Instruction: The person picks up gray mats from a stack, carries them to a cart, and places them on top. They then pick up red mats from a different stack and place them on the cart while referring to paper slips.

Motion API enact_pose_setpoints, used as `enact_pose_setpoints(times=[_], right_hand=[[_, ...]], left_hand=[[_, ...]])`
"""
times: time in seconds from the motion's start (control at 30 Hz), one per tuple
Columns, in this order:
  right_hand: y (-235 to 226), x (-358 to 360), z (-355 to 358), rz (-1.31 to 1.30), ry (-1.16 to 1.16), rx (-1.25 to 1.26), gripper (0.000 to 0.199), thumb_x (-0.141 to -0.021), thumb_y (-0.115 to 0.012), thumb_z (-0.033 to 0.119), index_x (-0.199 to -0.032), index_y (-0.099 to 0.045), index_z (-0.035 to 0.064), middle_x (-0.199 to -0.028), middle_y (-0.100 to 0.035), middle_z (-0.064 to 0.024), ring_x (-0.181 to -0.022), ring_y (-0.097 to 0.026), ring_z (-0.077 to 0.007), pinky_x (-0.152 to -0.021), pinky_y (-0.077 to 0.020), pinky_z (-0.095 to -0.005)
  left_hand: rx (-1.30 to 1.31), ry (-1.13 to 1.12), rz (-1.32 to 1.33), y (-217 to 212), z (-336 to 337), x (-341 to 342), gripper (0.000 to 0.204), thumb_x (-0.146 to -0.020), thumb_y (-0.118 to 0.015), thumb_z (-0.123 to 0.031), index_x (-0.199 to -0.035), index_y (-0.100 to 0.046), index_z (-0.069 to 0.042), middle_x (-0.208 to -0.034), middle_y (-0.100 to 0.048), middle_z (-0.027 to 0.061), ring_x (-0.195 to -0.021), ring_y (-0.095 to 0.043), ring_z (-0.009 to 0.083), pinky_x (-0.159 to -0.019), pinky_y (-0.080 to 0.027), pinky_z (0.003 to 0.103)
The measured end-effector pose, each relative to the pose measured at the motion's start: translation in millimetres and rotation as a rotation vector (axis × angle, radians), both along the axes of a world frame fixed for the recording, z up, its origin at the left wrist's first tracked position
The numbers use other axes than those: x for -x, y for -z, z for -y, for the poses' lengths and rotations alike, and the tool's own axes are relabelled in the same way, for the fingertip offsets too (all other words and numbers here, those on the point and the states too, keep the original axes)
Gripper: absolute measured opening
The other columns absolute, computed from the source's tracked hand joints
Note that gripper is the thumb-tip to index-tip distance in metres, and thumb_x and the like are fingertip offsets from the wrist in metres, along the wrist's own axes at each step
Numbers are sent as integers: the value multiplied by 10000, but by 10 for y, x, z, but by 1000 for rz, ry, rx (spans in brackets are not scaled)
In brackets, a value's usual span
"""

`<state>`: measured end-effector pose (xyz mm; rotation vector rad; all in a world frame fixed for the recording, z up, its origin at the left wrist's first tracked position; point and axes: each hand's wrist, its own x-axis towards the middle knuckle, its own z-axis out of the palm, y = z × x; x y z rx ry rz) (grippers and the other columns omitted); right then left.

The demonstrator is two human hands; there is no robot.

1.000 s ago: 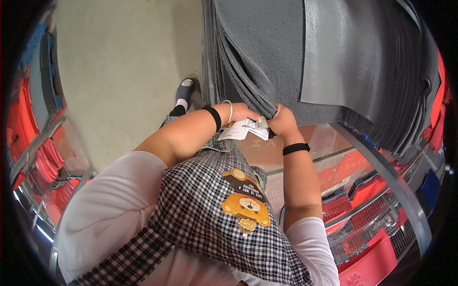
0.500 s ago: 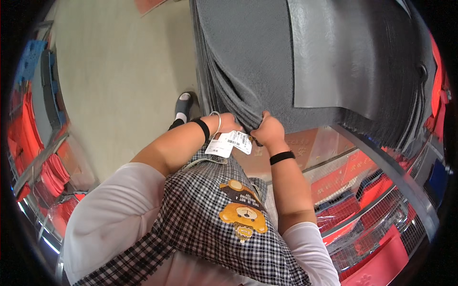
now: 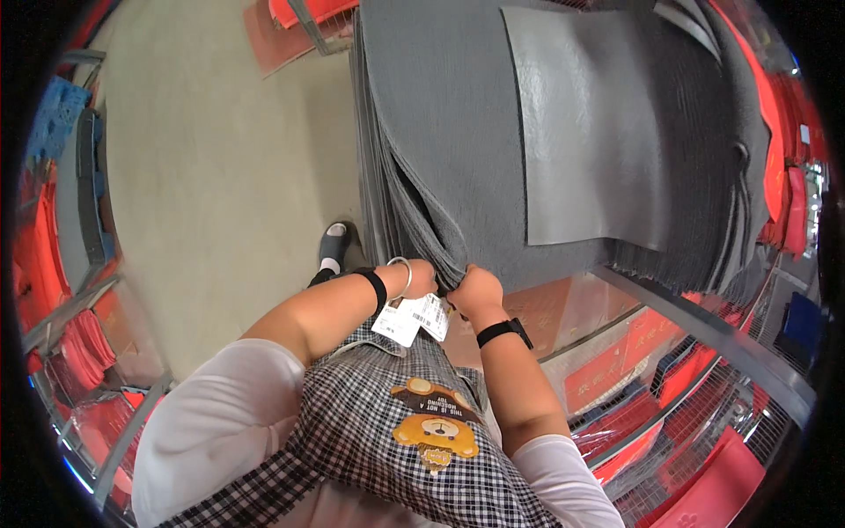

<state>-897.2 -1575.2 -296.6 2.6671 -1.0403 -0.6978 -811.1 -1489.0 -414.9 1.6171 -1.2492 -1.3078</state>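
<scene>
Right hand (image 3: 478, 293) clenched on the grey mat's (image 3: 440, 132) edge at its near corner; what my left hand (image 3: 421, 278) grips I cannot tell.
White tags (image 3: 414, 319) that lay up against my fingers a second ago now hang below them, leaving the edge and both labels in clearer view. Farther right, a wire-mesh cage (image 3: 653, 411) holds red mats (image 3: 683, 378).

This looks like a workshop or storeroom for mats, though the far edges are hard to make out: grey mats (image 3: 440, 132) piled thick, red sheets (image 3: 88, 341) stacked among metal rails (image 3: 704, 339), plain bare floor (image 3: 211, 202) between.
</scene>
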Motion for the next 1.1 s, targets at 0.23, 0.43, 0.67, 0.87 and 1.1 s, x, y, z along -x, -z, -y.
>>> enact_pose_setpoints(times=[0.23, 0.43, 0.67, 0.87, 1.1], right_hand=[[-610, -264, -14, -103, -52, -101, 423, -528, -762, 214, -883, -672, 3, -847, -666, -212, -822, -649, -359, -739, -519, -399], [-822, -337, -248, -155, -179, 50, 259, -600, -693, 142, -827, -666, 21, -831, -668, -196, -819, -650, -356, -733, -520, -412], [-632, -39, -78, -83, -294, 168, 248, -636, -677, 139, -838, -633, 2, -826, -661, -204, -805, -641, -378, -726, -514, -435], [-696, -66, -62, -91, -219, 164, 193, -718, -608, 101, -887, -657, 22, -893, -676, -188, -854, -652, -358, -757, -520, -424], [-519, -180, 127, -140, -166, 74, 212, -709, -619, 127, -888, -668, 24, -909, -678, -185, -870, -657, -344, -772, -520, -419]], left_hand=[[140, -79, -62, -316, -78, -100, 445, -875, -540, -314, -788, -627, 113, -760, -634, 253, -700, -623, 337, -696, -476, 418], [230, -113, -162, -405, -92, -115, 449, -864, -544, -314, -763, -615, 117, -711, -618, 231, -640, -592, 293, -661, -469, 401], [194, -89, -126, -439, -159, -39, 436, -879, -540, -312, -814, -620, 112, -778, -640, 221, -701, -614, 287, -695, -470, 401], [171, -97, -95, -420, -93, -39, 439, -898, -529, -302, -937, -627, 125, -904, -652, 243, -804, -646, 320, -751, -495, 402], [-28, -218, -930, 156, 169, -72, 512, -885, -571, -509, -951, -622, -4, -657, -557, 71, -511, -484, 166, -494, -434, 341]])
